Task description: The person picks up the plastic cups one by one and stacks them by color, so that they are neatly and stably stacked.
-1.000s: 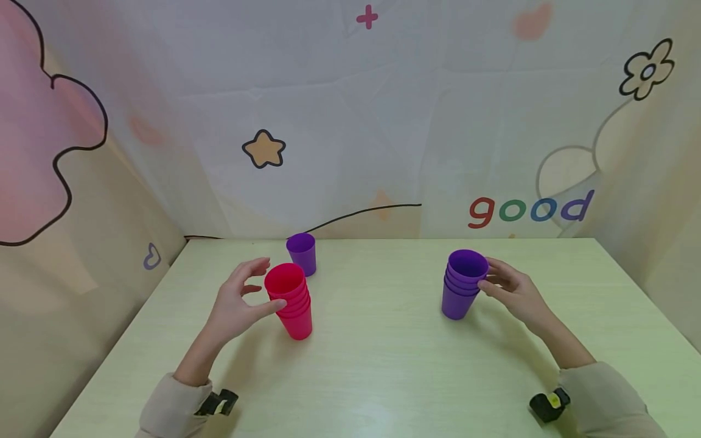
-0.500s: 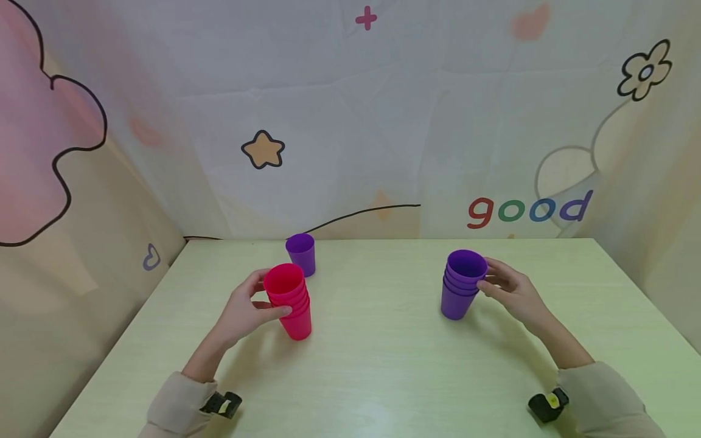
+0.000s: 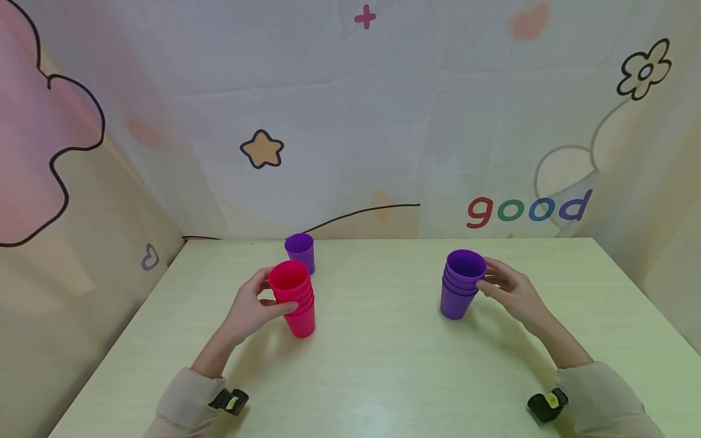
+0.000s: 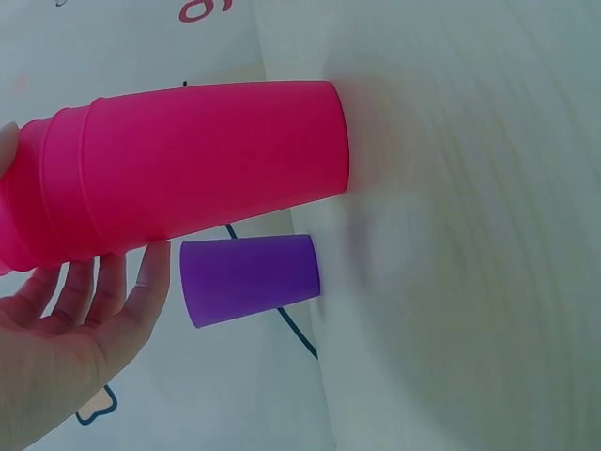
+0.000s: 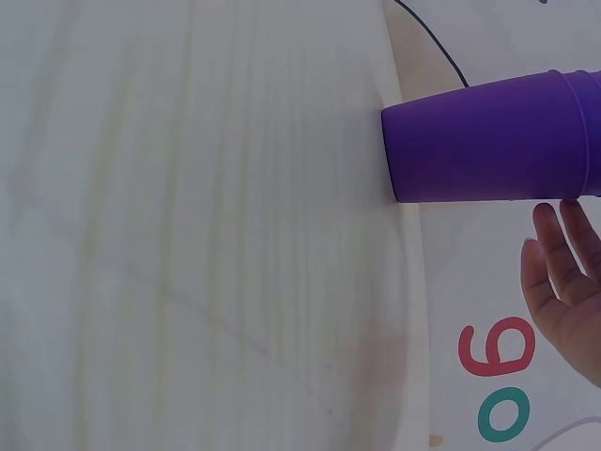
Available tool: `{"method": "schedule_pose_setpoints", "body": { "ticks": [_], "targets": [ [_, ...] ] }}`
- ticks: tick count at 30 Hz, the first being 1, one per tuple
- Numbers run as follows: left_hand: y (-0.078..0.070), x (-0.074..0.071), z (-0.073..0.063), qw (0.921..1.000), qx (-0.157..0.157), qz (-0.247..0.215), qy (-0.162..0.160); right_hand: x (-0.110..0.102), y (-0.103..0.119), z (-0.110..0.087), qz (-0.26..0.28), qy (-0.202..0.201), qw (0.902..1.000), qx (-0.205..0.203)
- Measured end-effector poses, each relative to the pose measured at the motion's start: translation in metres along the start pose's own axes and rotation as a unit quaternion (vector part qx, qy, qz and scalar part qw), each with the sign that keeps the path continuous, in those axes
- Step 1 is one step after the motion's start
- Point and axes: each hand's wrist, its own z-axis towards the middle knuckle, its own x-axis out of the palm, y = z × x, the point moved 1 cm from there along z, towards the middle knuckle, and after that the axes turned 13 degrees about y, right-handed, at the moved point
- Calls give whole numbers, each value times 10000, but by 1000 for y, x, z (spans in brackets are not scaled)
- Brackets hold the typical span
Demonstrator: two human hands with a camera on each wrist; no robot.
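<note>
My left hand (image 3: 252,313) grips a stack of nested red plastic cups (image 3: 301,322), thumb across the near side and fingers round the far side. The left wrist view shows the red stack (image 4: 207,155) with its fingers (image 4: 146,287) along one side. On the right, my right hand (image 3: 512,295) holds a stack of nested purple cups (image 3: 456,302) near the rim, thumb in front and fingers behind. Fingertips (image 5: 545,221) lie against that purple stack (image 5: 488,146) in the right wrist view. Both stacks are upright, mouths up.
A single purple cup (image 3: 301,250) stands upright just behind the red stack, partly covered by it in the head view. The pale wooden table (image 3: 378,365) ends at a printed cloth backdrop (image 3: 339,121). Dark wrist devices (image 3: 230,401) sit at both cuffs.
My left thumb and fingers have closed round the red stack, which has then shifted slightly right and away from me. My right hand and the purple stack have stayed in place.
</note>
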Motion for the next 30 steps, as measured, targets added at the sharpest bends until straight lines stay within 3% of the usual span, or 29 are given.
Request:
{"method": "schedule_pose_setpoints", "body": {
  "ticks": [23,30],
  "targets": [
    [-5,27,37,9996,208,-97,141,0,0,0,32,-11,10000,69],
    [-17,34,43,9995,99,-217,187,0,1,0,-6,-37,9999,96]
  ]
}}
